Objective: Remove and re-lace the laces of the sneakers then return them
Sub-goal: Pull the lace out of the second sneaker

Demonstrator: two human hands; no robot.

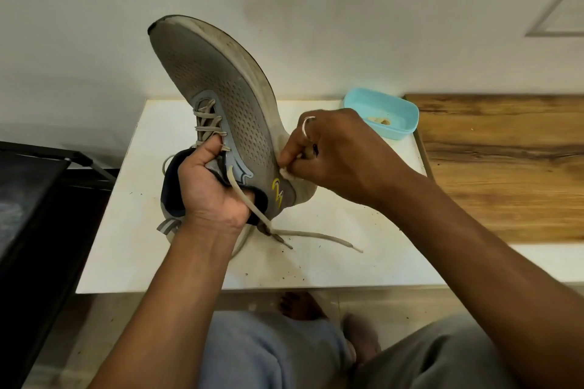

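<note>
A grey mesh sneaker stands almost upright on the white table, toe up and heel down. My left hand grips its collar and tongue, with the thumb against the beige laces threaded through the upper eyelets. Two loose lace ends trail from the shoe onto the table to the right. My right hand has curled fingers and pinches a small white piece, cloth or tissue, against the dirty pale midsole near the heel. Only one sneaker is in view.
A light blue plastic tub sits at the table's back right corner. A wooden surface adjoins the table on the right and a black rack on the left. The wall stands close behind. Dirt specks dot the table.
</note>
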